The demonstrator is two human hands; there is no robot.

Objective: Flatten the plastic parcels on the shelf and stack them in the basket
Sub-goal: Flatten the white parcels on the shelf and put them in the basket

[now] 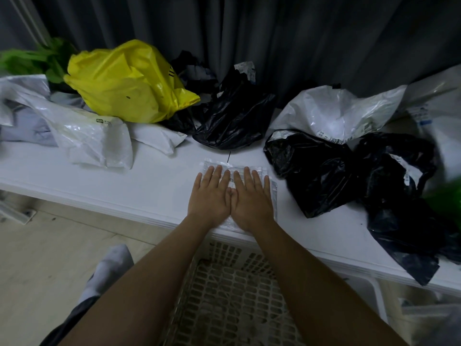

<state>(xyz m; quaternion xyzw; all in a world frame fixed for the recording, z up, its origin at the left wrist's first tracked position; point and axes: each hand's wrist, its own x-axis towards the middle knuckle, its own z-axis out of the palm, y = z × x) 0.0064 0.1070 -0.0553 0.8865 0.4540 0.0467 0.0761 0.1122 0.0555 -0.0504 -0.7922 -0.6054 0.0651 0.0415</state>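
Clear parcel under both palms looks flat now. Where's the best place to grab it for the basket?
Pinch the clear parcel at its near edge, coming from below the shelf lip: that edge seems to overhang the front, above the basket. Elsewhere it lies flush, offering fingers little. Left hand and right hand press it flat.

**Dim room, dark curtain, pale floor**

A dark grey curtain (274,46) hangs in heavy folds across the far side. At far left a pale vertical frame (30,18) shows beside it. Green leaves (32,58) sit at far left. The near-left floor (50,245) is light wood-look boarding. The light is low and cool.
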